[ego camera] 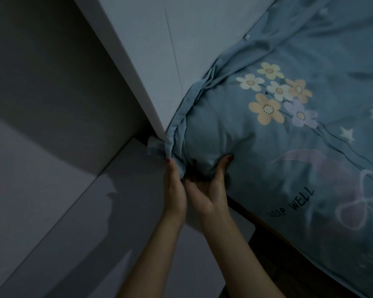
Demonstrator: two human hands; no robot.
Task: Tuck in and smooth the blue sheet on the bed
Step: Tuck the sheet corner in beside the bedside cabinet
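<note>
Dim bedroom wall (138,50), blue sheet (289,147) corner pointing wallward, left hand (173,190) pinching hem, right hand (211,190) gripping corner.

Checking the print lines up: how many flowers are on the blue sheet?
6, clustered near the tucked corner: yellow, white, white, orange, large orange, lilac. Folds may hide more.

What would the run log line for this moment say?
stage: tucking corner | left hand: pinches sheet edge by headboard | right hand: grips sheet-covered mattress corner | sheet: wrinkled, corner untucked
</note>
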